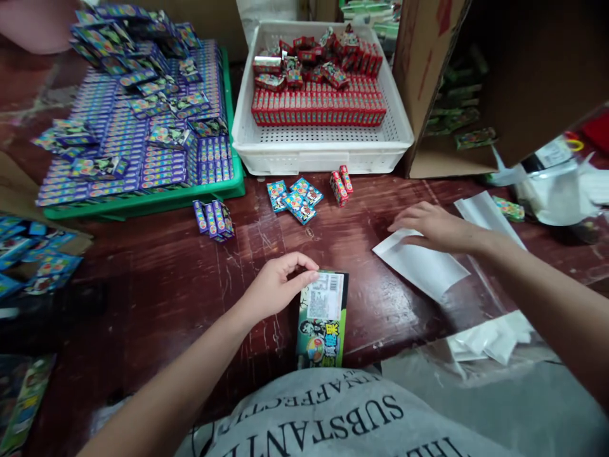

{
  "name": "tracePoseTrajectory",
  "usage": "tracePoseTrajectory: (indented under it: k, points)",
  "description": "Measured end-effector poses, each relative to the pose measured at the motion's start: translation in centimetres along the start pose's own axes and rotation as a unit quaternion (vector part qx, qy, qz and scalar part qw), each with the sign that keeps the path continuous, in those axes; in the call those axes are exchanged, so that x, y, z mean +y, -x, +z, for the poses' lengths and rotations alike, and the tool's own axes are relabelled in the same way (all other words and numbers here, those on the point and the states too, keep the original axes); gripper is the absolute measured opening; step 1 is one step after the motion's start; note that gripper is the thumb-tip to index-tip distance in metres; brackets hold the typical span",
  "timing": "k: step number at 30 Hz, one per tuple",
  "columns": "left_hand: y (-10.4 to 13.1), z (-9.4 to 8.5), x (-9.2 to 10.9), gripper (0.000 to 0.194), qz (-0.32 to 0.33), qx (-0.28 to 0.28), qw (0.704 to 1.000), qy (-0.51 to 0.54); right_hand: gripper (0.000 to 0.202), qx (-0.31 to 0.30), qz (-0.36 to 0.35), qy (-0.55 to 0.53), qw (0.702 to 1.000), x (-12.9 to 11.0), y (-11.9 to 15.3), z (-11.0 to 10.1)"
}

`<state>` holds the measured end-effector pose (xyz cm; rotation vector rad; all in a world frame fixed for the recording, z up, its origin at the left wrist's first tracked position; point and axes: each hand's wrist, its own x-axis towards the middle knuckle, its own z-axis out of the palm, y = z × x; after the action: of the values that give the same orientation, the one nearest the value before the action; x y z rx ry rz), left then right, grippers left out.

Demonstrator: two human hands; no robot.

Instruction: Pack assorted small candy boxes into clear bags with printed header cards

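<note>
My left hand [287, 282] pinches the top edge of a flat green candy packet [321, 339] between thumb and fingers. The packet has a white barcode label near its top and lies close to my shirt. Over on the right, my right hand [431, 227] rests on a white flat bag [423, 266], fingers stretched out and thumb apart. Beyond my hands lie several small blue boxes [299, 206] and two small red boxes [339, 188]. A few purple boxes [212, 219] stand together to their left.
A green tray [190, 198] piled with purple boxes is at back left. A white basket [323, 158] holds red boxes. At right stands an open cardboard box [423, 95] with packets inside. Blue packets [52, 263] lie at the left edge, clear plastic [428, 352] at front right.
</note>
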<state>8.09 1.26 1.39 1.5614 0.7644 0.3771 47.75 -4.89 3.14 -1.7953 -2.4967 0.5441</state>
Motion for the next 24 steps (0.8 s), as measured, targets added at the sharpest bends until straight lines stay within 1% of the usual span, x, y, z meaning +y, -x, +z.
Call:
tracePoseTrajectory:
  k: [1, 3, 7, 9, 10, 11, 13, 14, 15, 16, 17, 19, 20, 21, 22, 23, 24]
  points:
    - [-0.2, 0.3, 0.2, 0.016, 0.004, -0.006, 1.0, 0.003, 0.026, -0.032, -0.002, 0.014, 0.999, 0.7, -0.1, 0.1]
    - [-0.5, 0.9, 0.6, 0.015, 0.013, -0.013, 1.0, 0.009, 0.022, -0.063, -0.001, 0.017, 0.998, 0.6, -0.7, 0.5]
    - [-0.8, 1.7, 1.0, 0.014, 0.035, -0.011, 0.999, -0.001, 0.027, -0.039, -0.002, -0.021, 0.999, -1.3, -1.6, 1.2]
    - [-0.9, 1.6, 0.8, 0.012, 0.037, -0.008, 0.999, -0.029, 0.033, -0.04, 0.022, -0.028, 0.999, -1.3, -1.4, 1.3]
    - [-1.0, 1.5, 0.7, 0.01, 0.035, 0.002, 0.997, -0.062, 0.033, -0.053, 0.042, -0.032, 0.997, -1.0, -1.1, 1.4]
    - [-1.1, 1.4, 0.6, 0.007, 0.036, 0.025, 0.993, -0.109, 0.03, -0.068, 0.065, -0.037, 0.995, -0.6, -0.9, 1.3]
    - [-1.3, 1.6, 0.9, 0.006, 0.054, 0.097, 0.971, -0.214, 0.021, -0.085, 0.117, -0.051, 0.988, -0.4, -0.5, 1.1]
    - [-1.5, 1.9, 1.3, 0.01, 0.072, 0.131, 0.956, -0.251, 0.02, -0.078, 0.141, -0.062, 0.985, -0.6, -0.5, 0.9]
    - [-1.7, 2.4, 1.9, 0.014, 0.096, 0.152, 0.947, -0.266, 0.021, -0.057, 0.163, -0.076, 0.982, -1.2, -0.7, 0.5]
    - [-2.0, 3.1, 2.6, 0.019, 0.123, 0.154, 0.945, -0.259, 0.022, -0.02, 0.184, -0.091, 0.979, -2.2, -1.0, 0.1]
    - [-2.3, 3.9, 3.6, 0.026, 0.147, 0.138, 0.951, -0.235, 0.022, 0.026, 0.197, -0.114, 0.973, -3.5, -1.4, -0.3]
    - [-3.1, 5.4, 5.5, 0.045, 0.176, 0.077, 0.969, -0.158, 0.025, 0.107, 0.195, -0.196, 0.955, -6.6, -2.4, -1.4]
    - [-3.6, 6.1, 6.3, 0.057, 0.179, 0.049, 0.976, -0.113, 0.028, 0.128, 0.175, -0.251, 0.943, -8.2, -2.8, -2.0]
    - [-4.1, 6.6, 6.8, 0.07, 0.173, 0.029, 0.982, -0.069, 0.031, 0.135, 0.146, -0.307, 0.931, -9.5, -3.1, -2.5]
    - [-4.6, 6.9, 7.1, 0.08, 0.161, 0.023, 0.986, -0.024, 0.034, 0.133, 0.112, -0.359, 0.917, -10.5, -3.3, -2.9]
    - [-5.2, 7.0, 7.2, 0.086, 0.148, 0.027, 0.988, 0.021, 0.036, 0.124, 0.081, -0.4, 0.904, -11.2, -3.3, -3.3]
    - [-5.6, 6.8, 7.0, 0.085, 0.133, 0.034, 0.988, 0.064, 0.037, 0.122, 0.059, -0.427, 0.894, -11.5, -3.2, -3.5]
